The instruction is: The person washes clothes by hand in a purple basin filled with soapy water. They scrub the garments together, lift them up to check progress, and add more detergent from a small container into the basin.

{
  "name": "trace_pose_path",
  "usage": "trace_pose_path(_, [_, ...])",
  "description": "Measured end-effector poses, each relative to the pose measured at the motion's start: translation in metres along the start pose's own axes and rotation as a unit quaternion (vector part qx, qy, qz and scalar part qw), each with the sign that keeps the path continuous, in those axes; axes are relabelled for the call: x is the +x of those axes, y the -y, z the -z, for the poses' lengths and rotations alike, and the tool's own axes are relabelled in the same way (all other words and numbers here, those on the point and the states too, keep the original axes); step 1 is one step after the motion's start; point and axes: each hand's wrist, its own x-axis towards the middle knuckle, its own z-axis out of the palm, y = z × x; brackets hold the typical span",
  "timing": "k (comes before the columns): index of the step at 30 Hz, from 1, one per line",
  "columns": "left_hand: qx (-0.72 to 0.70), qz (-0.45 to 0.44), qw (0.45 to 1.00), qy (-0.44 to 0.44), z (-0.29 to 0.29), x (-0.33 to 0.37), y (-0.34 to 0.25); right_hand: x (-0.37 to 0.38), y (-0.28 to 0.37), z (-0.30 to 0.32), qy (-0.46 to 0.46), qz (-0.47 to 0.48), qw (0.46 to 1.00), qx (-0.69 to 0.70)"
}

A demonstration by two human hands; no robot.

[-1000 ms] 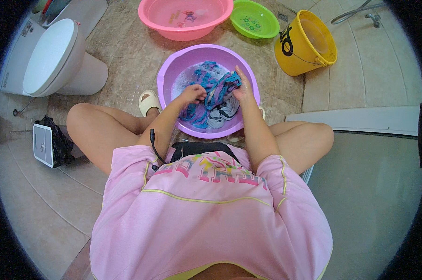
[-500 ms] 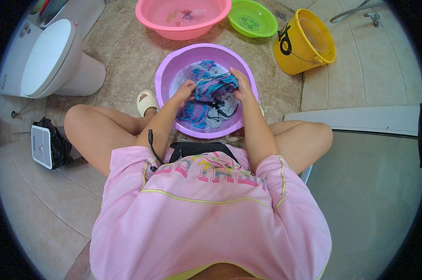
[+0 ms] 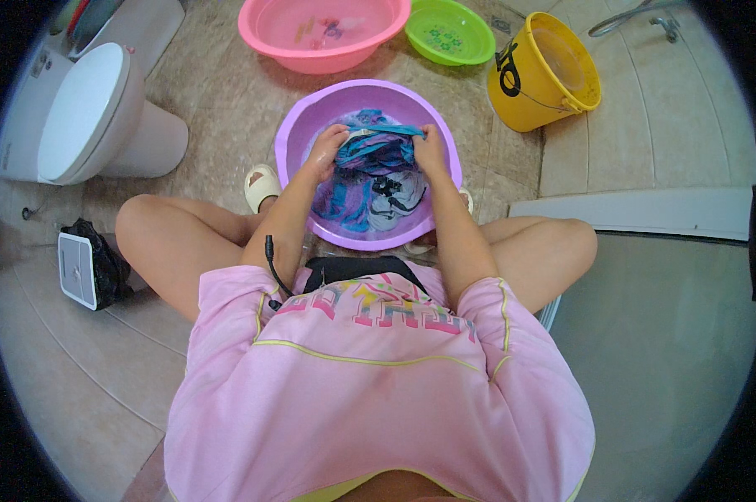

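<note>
A purple basin (image 3: 290,155) stands on the floor between my legs, with sudsy water and wet laundry in it. Over the water, a blue and purple patterned garment (image 3: 374,153) is stretched between my two hands. My left hand (image 3: 326,151) is closed on its upper left edge, and my right hand (image 3: 429,149) grips the upper right edge. The garment's upper edge runs nearly straight between them while the rest hangs down in folds. Below it lie a grey-white cloth (image 3: 395,209) with black parts and more blue-purple fabric (image 3: 344,205).
Beyond the purple basin stand a pink basin (image 3: 328,60) and a green basin (image 3: 451,33). A yellow bucket (image 3: 516,88) holding liquid is at the far right. To the left are a white toilet (image 3: 85,113) and a small bin (image 3: 77,269) with a black bag.
The garment was bunched between my hands; now its upper edge is pulled out straight. My left hand has risen slightly, and my right hand has turned, its fingers now closed on the edge.
</note>
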Motion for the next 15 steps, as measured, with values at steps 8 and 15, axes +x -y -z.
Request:
trace_pose_path(8, [0.245, -0.002, 0.968, 0.06, -0.034, -0.025, -0.087, -0.001, 0.107, 0.04, -0.004, 0.077, 0.984, 0.161])
trace_pose_path(15, [0.174, -0.089, 0.974, 0.117, -0.075, -0.047, -0.175, 0.002, 0.194, 0.104, -0.113, 0.251, 0.939, 0.207])
